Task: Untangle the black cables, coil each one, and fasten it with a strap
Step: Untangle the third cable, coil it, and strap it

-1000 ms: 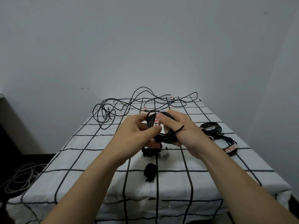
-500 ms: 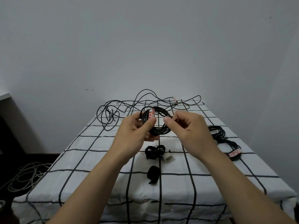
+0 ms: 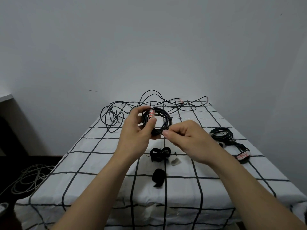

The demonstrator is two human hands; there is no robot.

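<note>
Fastening stage, judged: left hand (image 3: 137,130) grips coil (image 3: 168,123) above surface (image 3: 99,163), right hand (image 3: 187,140) pinches its lower edge, strap or cable end unclear. Bundled cables (image 3: 221,134) lie right; tangle (image 3: 116,113) at far end undone; spare straps (image 3: 160,154) lie near.

The left hand (image 3: 137,130) covers the near-left side of the coiled cable (image 3: 163,117). The right hand (image 3: 186,138) hides what its curled fingers pinch at the coil's edge. The label (image 3: 151,114) print is unreadable. The floor cables (image 3: 28,178) run off the left edge.
</note>
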